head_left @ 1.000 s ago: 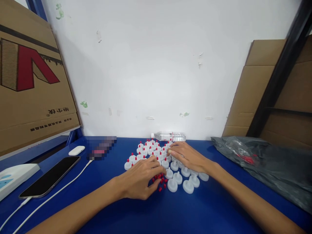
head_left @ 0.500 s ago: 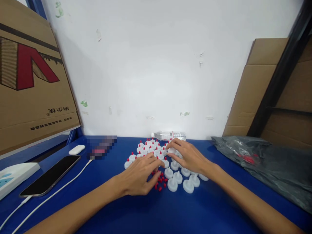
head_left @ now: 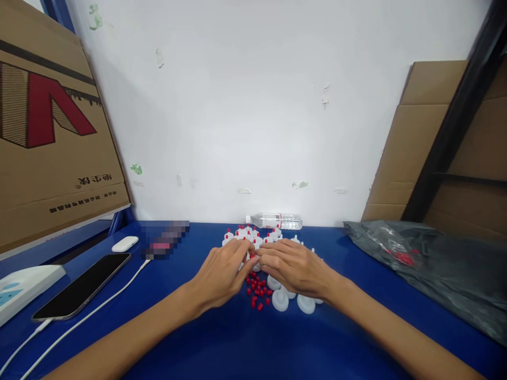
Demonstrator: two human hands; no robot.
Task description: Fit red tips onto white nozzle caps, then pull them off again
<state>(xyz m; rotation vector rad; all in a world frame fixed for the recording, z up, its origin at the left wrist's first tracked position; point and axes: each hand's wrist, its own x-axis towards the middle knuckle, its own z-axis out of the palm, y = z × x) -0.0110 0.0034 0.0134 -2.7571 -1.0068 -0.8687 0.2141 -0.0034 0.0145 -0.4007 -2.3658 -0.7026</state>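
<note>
My left hand [head_left: 224, 272] and my right hand [head_left: 297, 268] meet fingertip to fingertip above a cluster of white round nozzle lids. Between the left thumb and forefinger shows a small red cap [head_left: 252, 256]. The right fingers are curled and pressed together; what they hold is hidden behind them. Several white lids with red tips [head_left: 228, 234] stand behind the hands. Bare white lids [head_left: 280, 300] sit near and under my right hand. Loose red caps [head_left: 260, 306] lie on the blue table [head_left: 253, 343] just below the fingertips.
A clear bottle [head_left: 277, 220] lies against the wall. On the left are a phone [head_left: 83, 287] with a white cable, a white case [head_left: 125, 244], a white power strip [head_left: 27, 287] and a carton [head_left: 59, 174]. A grey plastic bag [head_left: 443, 274] spreads over the right side.
My right hand has moved left and slightly nearer, away from the lids at the back. My left hand has risen slightly from the loose red caps, and the fingertips now meet.
</note>
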